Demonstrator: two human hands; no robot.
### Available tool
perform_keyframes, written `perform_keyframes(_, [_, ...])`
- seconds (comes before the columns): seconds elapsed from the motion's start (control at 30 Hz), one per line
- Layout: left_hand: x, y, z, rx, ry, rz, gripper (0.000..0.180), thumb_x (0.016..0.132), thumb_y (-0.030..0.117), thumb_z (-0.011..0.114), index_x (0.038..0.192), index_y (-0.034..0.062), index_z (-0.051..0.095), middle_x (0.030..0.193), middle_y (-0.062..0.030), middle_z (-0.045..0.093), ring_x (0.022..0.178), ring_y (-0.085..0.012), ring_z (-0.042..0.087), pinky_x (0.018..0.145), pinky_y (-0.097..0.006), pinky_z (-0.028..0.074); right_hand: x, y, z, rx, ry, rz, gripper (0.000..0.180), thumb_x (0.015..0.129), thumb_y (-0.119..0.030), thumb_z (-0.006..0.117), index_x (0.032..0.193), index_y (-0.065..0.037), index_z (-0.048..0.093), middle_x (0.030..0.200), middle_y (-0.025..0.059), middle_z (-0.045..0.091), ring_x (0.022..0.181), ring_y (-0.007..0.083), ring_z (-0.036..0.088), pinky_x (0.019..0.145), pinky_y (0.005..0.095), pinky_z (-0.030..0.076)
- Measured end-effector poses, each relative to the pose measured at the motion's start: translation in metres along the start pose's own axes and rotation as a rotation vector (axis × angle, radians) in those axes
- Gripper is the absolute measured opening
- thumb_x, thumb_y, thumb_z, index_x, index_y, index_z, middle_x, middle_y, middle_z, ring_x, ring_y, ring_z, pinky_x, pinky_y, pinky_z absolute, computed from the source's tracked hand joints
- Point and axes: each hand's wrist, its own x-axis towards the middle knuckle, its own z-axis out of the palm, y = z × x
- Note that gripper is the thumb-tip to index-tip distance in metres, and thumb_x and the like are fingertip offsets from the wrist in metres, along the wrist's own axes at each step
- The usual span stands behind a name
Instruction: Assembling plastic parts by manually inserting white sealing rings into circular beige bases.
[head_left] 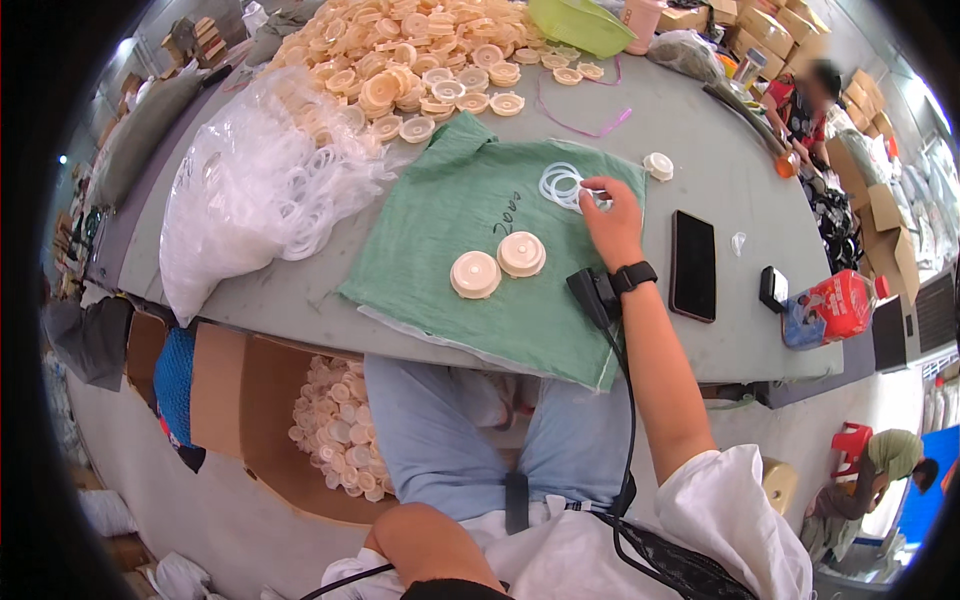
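Observation:
My right hand (614, 222), wearing a dark wristband, reaches over a green woven cloth (420, 255). Its thumb and fingertips are closed at the edge of a small group of whitish sealing rings (560, 184), apparently pinching one; the fingers partly cover it. Nearer to me on the cloth lie two cream round plastic caps, a left cap (475, 274) and a right cap (521, 254), side by side. Of my left arm only a bent part (430, 545) shows at the lower edge; my left hand is out of sight.
A large heap of cream caps (400, 60) covers the far table, beside a clear bag of rings (250, 190). Right lie a phone (694, 265), a small cap (658, 166) and a red-blue bottle (830, 312). An open carton (270, 430) of caps stands below left. Other people are at right.

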Motion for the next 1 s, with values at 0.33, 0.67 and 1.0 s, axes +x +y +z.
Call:
perform_keyframes(0.33, [-0.007, -0.002, -0.001, -0.131, -0.128, 0.135, 0.094, 0.084, 0.049, 0.057, 0.133, -0.0216, 0.019, 0.14, -0.0355, 0.025, 0.133, -0.039, 0.028, 0.107, -0.04, 0.023, -0.005, 0.017, 0.0, -0.39, -0.114, -0.097, 0.034, 0.069, -0.024, 0.074, 0.101, -0.016, 0.066, 0.113, 0.0108, 0.057, 0.107, 0.0323, 0.049, 0.092, 0.0423, 0.039])
perform_keyframes(0.67, [-0.003, 0.039, -0.015, 0.17, -0.408, 0.076, 0.1, 0.083, 0.059, 0.053, 0.131, -0.0233, 0.021, 0.137, -0.0362, 0.028, 0.132, -0.0391, 0.029, 0.107, -0.04, 0.026, 0.001, 0.021, 0.003, -0.284, -0.088, -0.057, 0.018, 0.072, -0.023, 0.072, 0.088, -0.016, 0.07, 0.109, 0.012, 0.059, 0.104, 0.0307, 0.052, 0.091, 0.0429, 0.039])
perform_keyframes(1.0, [-0.016, 0.18, -0.085, 1.099, 0.267, -0.012, 0.026, 0.09, 0.019, 0.047, 0.103, -0.0022, 0.056, 0.098, -0.0174, 0.064, 0.095, -0.0225, 0.061, 0.085, -0.034, 0.047, 0.006, 0.021, -0.008, 0.043, -0.016, 0.143, 0.02, 0.083, -0.019, 0.065, 0.093, -0.003, 0.066, 0.093, 0.0091, 0.065, 0.09, 0.0186, 0.06, 0.079, 0.0325, 0.045])
